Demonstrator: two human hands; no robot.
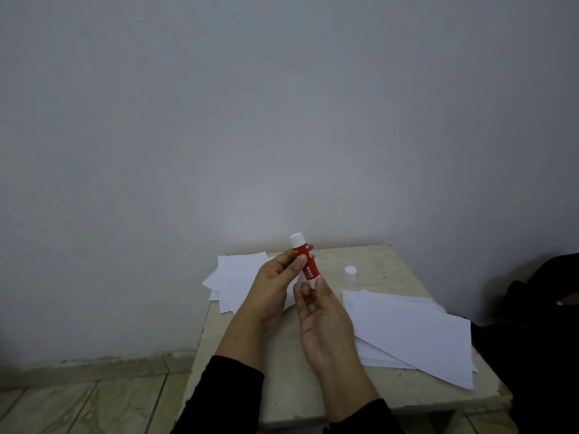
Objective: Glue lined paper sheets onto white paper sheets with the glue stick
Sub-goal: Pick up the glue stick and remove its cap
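Head cam: my left hand (275, 277) grips glue stick (305, 257) mid-barrel, upright; right hand (322, 321) pinches its base w/ fingertips, above bench (385, 264).

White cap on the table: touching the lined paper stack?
Apart. The head view shows the white cap standing alone, with bare table plainly visible between it and the lined paper stack.
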